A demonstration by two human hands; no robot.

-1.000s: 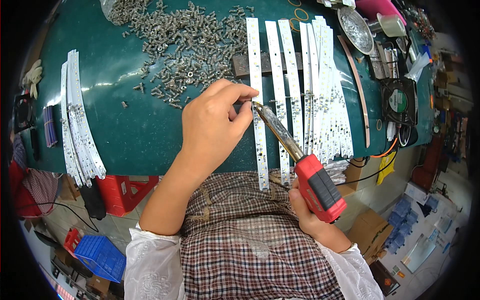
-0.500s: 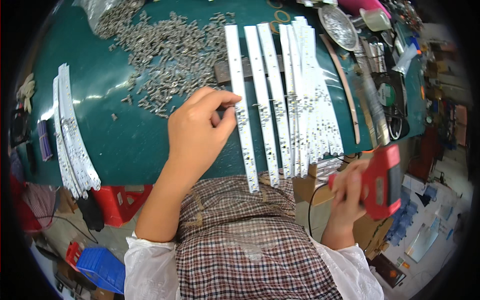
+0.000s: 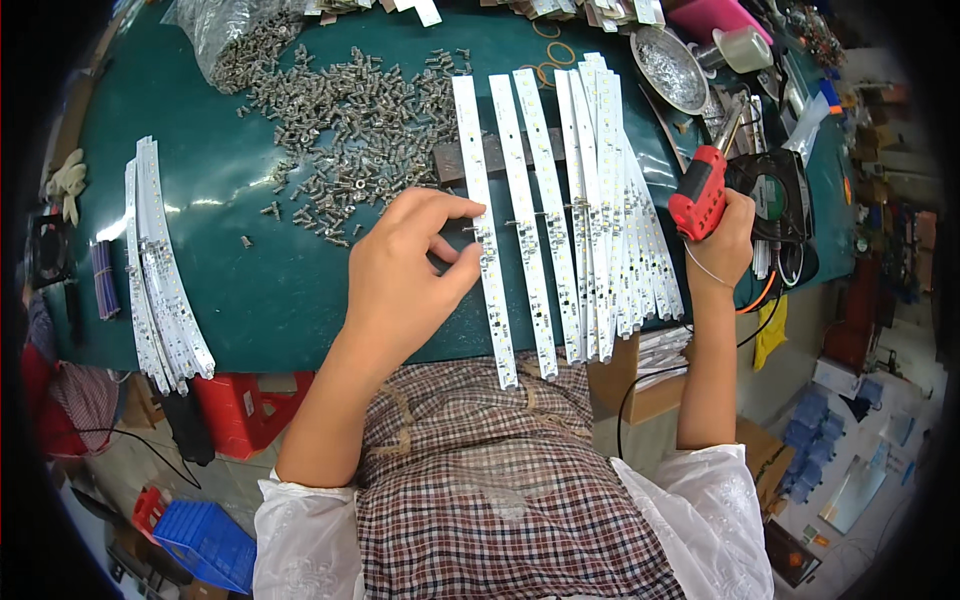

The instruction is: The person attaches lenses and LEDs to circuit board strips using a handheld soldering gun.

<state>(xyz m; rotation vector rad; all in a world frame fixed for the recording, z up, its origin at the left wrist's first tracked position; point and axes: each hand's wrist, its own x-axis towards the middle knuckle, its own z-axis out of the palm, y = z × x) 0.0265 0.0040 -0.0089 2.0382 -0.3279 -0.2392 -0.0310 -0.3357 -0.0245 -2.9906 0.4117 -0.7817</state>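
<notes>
L hand [image 3: 405,268], mid-frame, is loose, thumb & finger parted by white strip [image 3: 494,300]; R hand [image 3: 732,238], right of frame, grips red soldering gun [image 3: 700,196].

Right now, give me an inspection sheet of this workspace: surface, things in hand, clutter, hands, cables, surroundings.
Surface: green bench, with light reflections.
Things: white strips in an overlapping row; another bundle at far left.
Clutter: metal bits heaped beside a clear bag; dish; fan.
Left hand: fingers parted at the row's leftmost strip; contact unclear.
Right hand: gripping the red soldering iron.
Cables: black cable and orange cable, right.
Surroundings: blue crate lower left; carton below the bench.
</notes>
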